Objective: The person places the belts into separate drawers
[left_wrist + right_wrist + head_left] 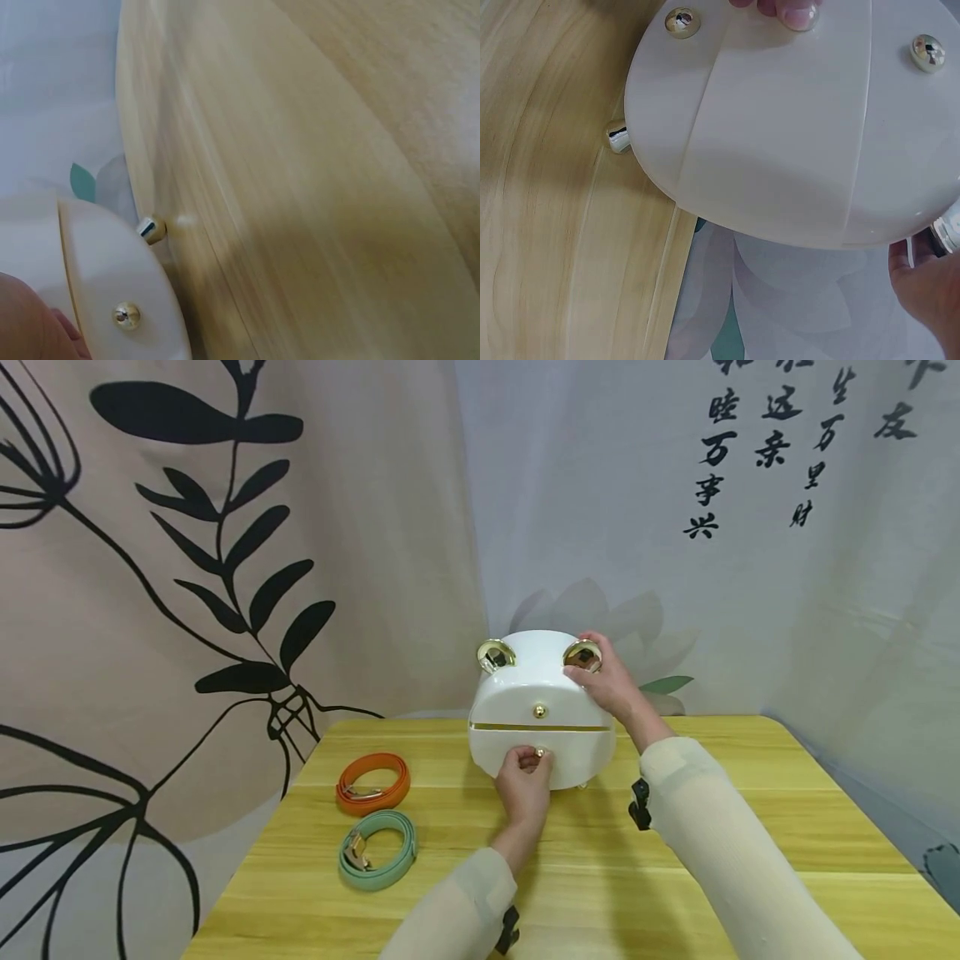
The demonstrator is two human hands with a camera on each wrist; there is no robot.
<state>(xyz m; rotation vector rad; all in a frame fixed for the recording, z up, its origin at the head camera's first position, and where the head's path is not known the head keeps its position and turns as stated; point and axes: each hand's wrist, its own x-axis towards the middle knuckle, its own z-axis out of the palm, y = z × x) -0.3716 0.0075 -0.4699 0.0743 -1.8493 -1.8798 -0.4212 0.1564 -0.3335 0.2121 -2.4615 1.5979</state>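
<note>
Left grip (522, 787) pinched on lower gold knob (540, 752) of white box (540, 689); right grip (613, 682) clamped round its right gold eye (582, 653). Orange belt (399, 787), green belt (409, 850) coiled on counter (262, 902).

Left grip (523, 785) low, pinching; right grip (613, 683) higher, curled; both arms (738, 847) extended.

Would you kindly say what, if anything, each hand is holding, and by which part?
The white box: the left hand pinches the gold knob just below its slit; the right hand grips the gold eye on its side.
</note>
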